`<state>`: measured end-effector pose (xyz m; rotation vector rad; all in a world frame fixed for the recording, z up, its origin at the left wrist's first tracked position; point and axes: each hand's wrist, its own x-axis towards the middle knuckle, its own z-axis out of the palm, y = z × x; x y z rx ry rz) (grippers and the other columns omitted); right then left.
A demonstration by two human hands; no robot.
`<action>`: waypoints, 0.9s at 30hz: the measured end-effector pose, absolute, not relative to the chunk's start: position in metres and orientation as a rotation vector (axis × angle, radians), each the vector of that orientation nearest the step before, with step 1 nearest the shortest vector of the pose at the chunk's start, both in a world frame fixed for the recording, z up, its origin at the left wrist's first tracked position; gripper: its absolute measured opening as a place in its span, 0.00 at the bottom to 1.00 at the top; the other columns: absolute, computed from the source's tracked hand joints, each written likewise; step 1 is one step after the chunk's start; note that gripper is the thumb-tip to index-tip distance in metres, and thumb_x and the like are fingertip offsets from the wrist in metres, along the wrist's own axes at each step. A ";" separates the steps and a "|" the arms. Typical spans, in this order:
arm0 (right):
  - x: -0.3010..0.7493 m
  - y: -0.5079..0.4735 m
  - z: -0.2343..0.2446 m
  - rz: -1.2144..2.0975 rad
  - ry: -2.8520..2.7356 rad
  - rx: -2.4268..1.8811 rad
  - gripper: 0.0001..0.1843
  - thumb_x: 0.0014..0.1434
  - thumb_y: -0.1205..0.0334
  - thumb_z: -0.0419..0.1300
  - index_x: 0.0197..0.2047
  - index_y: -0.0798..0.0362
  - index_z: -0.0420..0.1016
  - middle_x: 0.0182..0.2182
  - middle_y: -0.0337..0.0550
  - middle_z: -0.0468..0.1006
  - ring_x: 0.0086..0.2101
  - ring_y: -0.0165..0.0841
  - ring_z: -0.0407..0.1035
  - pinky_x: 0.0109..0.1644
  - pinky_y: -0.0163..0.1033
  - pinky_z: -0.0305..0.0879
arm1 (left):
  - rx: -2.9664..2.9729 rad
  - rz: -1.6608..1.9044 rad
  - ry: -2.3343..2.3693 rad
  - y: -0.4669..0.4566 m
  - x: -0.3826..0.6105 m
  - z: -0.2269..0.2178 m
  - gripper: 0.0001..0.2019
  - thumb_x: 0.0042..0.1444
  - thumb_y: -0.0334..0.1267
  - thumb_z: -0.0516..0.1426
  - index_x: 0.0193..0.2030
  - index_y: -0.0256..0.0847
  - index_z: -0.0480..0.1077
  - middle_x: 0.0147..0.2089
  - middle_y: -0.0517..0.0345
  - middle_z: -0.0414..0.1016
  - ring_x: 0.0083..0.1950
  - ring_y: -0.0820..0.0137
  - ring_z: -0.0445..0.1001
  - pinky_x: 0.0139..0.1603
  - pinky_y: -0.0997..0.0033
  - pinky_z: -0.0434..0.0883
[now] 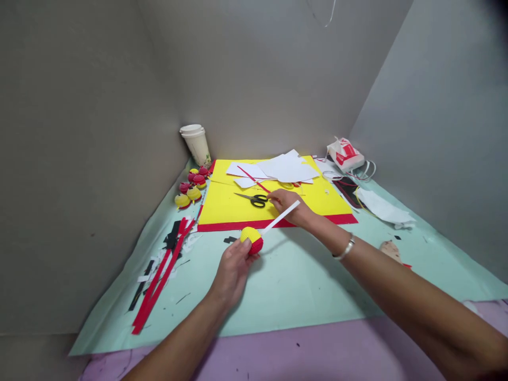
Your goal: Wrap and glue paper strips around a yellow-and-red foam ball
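My left hand (232, 270) is closed around a small yellow and red paper ball (252, 239), held just above the pale green sheet (301, 286). A white paper strip (281, 217) runs from the ball up to my right hand (289, 205), which pinches its far end. That hand hovers over the yellow sheet (226, 206), right next to black-handled scissors (254, 199). A silver bracelet (345, 248) sits on my right wrist.
Several finished yellow and red paper balls (192, 185) lie at the left near a lidded paper cup (196, 144). White paper pieces (281, 169) rest on the yellow sheet. Red strips (161, 278) and black scraps lie front left. A red and white packet (345, 154) sits far right.
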<state>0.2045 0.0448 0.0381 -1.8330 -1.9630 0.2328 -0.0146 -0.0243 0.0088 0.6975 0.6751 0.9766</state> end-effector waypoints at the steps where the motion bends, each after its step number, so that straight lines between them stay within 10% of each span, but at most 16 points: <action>1: 0.201 0.057 0.038 0.225 -2.025 -1.837 0.14 0.65 0.68 0.53 0.49 0.53 0.77 0.51 0.49 0.79 0.50 0.38 0.71 0.53 0.38 0.64 | 0.693 0.984 0.680 -0.024 -0.015 0.008 0.11 0.50 0.42 0.68 0.36 0.39 0.78 0.39 0.56 0.75 0.41 0.70 0.70 0.42 0.71 0.68; 16: 0.191 0.076 0.055 0.279 -2.007 -2.052 0.22 0.60 0.69 0.56 0.58 0.56 0.68 0.49 0.58 0.77 0.47 0.45 0.72 0.45 0.41 0.65 | 0.670 1.002 0.668 -0.020 -0.017 0.002 0.09 0.51 0.42 0.67 0.35 0.40 0.78 0.38 0.57 0.76 0.40 0.70 0.70 0.42 0.70 0.68; 22: 0.236 -0.059 0.049 0.810 -1.433 -2.019 0.20 0.63 0.56 0.52 0.55 0.54 0.71 0.29 0.44 0.78 0.28 0.34 0.71 0.31 0.36 0.65 | 0.669 0.991 0.651 -0.021 -0.017 0.005 0.10 0.52 0.42 0.66 0.36 0.39 0.78 0.40 0.56 0.76 0.41 0.70 0.70 0.42 0.70 0.67; 27: 0.218 -0.177 0.035 1.343 -0.659 -1.616 0.31 0.56 0.42 0.63 0.58 0.49 0.71 0.38 0.47 0.77 0.29 0.32 0.68 0.29 0.36 0.62 | 0.691 0.924 0.652 -0.029 -0.015 0.013 0.10 0.51 0.43 0.67 0.36 0.40 0.79 0.40 0.55 0.76 0.41 0.69 0.71 0.43 0.69 0.67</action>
